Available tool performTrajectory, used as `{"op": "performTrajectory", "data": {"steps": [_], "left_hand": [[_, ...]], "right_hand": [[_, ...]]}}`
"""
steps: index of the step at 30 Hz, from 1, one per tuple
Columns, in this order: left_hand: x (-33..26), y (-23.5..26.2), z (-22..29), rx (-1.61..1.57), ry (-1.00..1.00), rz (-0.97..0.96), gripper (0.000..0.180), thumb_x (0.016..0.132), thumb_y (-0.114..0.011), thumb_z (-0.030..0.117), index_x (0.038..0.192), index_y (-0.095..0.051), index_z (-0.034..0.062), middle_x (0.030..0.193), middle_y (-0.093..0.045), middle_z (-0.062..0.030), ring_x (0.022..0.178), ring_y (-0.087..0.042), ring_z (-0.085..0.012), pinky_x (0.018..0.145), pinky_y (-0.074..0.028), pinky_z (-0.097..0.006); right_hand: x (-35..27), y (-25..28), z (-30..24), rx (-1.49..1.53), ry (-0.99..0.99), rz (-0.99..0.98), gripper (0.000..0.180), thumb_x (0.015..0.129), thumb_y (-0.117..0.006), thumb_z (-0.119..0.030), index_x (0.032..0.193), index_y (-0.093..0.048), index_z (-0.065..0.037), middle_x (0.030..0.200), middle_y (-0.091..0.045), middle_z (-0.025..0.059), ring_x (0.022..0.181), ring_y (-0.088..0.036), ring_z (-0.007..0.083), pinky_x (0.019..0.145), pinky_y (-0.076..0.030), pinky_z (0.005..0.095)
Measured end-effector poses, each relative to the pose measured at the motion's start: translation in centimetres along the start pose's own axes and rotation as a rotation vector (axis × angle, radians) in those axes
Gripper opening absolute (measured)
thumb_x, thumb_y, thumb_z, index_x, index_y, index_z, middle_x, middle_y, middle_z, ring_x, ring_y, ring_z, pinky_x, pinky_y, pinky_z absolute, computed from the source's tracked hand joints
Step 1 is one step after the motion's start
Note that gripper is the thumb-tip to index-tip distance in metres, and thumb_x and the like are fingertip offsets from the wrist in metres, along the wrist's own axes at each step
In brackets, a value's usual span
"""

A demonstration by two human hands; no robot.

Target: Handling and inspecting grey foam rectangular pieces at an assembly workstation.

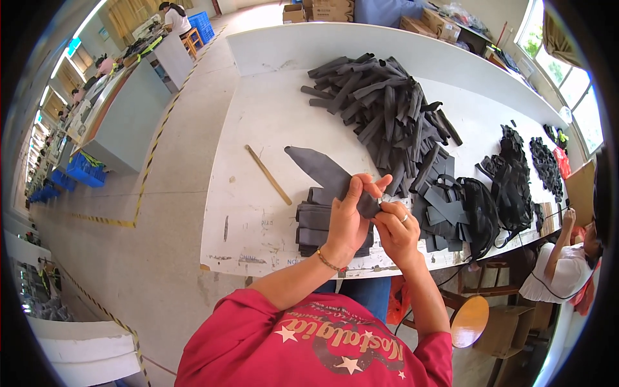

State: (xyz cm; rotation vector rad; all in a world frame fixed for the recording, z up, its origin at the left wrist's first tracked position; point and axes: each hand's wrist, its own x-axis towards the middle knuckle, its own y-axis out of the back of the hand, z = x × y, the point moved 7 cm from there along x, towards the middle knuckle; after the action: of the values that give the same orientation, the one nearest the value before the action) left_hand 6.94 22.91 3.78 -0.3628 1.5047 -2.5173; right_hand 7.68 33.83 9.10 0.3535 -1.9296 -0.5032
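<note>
A dark grey fabric strip [317, 166] with a rounded far end is held up above the table's near edge. My left hand [348, 222] grips it between thumb and fingers, with some fingertips raised beyond it. At the strip's near end, the closed fingertips of my right hand [396, 231] pinch its edge. A tiny pale spot shows by those fingertips, too small to make out. Under my left hand lies a stack of folded dark strips [312, 226], partly hidden by the hand and wrist.
A large heap of dark strips [393, 109] covers the table's [258, 116] far middle. Flat dark pieces [445, 206] and black strapped items [509, 187] lie to the right. A thin yellowish stick [267, 174] rests at left. Another person [561, 267] sits at right.
</note>
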Motion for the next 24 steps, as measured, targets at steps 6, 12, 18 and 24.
{"op": "performTrajectory", "data": {"steps": [6, 12, 18, 24], "left_hand": [[0.5, 1.5, 0.0, -0.009, 0.151, 0.061, 0.028, 0.099, -0.054, 0.031, 0.110, -0.056, 0.0052, 0.081, -0.058, -0.0030, 0.114, -0.059, -0.0298, 0.101, -0.044, -0.042], [2.5, -0.6, 5.7, 0.145, -0.012, 0.077, 0.032, 0.096, -0.059, 0.027, 0.113, -0.055, 0.0007, 0.078, -0.057, -0.0028, 0.084, -0.064, -0.0204, 0.086, -0.053, -0.042], [2.0, -1.3, 4.4, 0.033, -0.063, 0.088, 0.036, 0.098, -0.055, 0.033, 0.110, -0.056, -0.0014, 0.071, -0.047, -0.0007, 0.067, -0.053, -0.0154, 0.083, -0.052, -0.038], [1.5, -0.7, 3.4, 0.017, -0.054, 0.068, 0.035, 0.098, -0.055, 0.033, 0.109, -0.055, -0.0005, 0.072, -0.048, 0.0003, 0.068, -0.055, -0.0149, 0.088, -0.049, -0.040]], "right_hand": [[0.1, -1.1, 0.2, 0.018, -0.071, -0.075, 0.021, 0.067, -0.075, 0.006, 0.081, -0.060, -0.001, 0.087, -0.061, 0.0120, 0.069, -0.060, 0.0295, 0.057, -0.048, 0.0369], [1.3, 0.2, -0.7, -0.020, -0.051, -0.092, 0.021, 0.068, -0.078, 0.002, 0.080, -0.060, -0.001, 0.086, -0.061, 0.0115, 0.070, -0.061, 0.0293, 0.058, -0.049, 0.0371], [1.6, 0.8, -0.8, 0.011, -0.009, -0.032, 0.023, 0.065, -0.078, 0.006, 0.079, -0.061, 0.000, 0.084, -0.061, 0.0121, 0.065, -0.059, 0.0278, 0.053, -0.047, 0.0352], [1.8, 0.6, -0.7, 0.007, -0.017, -0.056, 0.022, 0.066, -0.078, 0.003, 0.077, -0.060, -0.002, 0.082, -0.061, 0.0098, 0.064, -0.059, 0.0251, 0.054, -0.047, 0.0324]]}}
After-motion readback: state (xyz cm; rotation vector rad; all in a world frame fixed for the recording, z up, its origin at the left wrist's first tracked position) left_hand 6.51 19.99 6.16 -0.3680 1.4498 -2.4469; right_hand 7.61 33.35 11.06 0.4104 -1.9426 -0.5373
